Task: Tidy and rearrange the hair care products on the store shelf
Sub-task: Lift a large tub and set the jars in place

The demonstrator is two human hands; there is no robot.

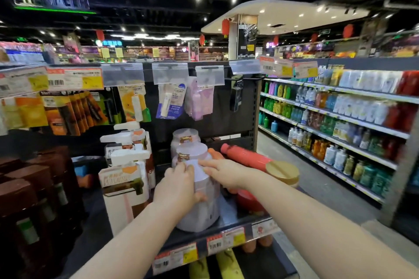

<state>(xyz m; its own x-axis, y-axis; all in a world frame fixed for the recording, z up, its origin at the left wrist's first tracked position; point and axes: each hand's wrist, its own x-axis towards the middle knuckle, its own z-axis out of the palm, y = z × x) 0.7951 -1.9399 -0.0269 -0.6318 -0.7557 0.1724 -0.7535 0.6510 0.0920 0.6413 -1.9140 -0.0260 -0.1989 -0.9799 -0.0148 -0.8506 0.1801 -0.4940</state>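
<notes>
L hand (179,186) wraps fingers round the side of a lilac jar (201,213); R hand (223,173) clamps its lid from the right. Jar stands upright at front edge of shelf (204,236), w/ 2 rear jars (191,152) lined up behind, red bottle (247,157) lying just right, pump bottles (127,188) left.

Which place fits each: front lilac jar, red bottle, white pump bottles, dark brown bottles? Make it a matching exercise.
1 front lilac jar
2 red bottle
3 white pump bottles
4 dark brown bottles

A far left
B held by left hand and right hand
C right of the jars
D just left of the jars

Pairs: 1-B, 2-C, 3-D, 4-A.
</notes>
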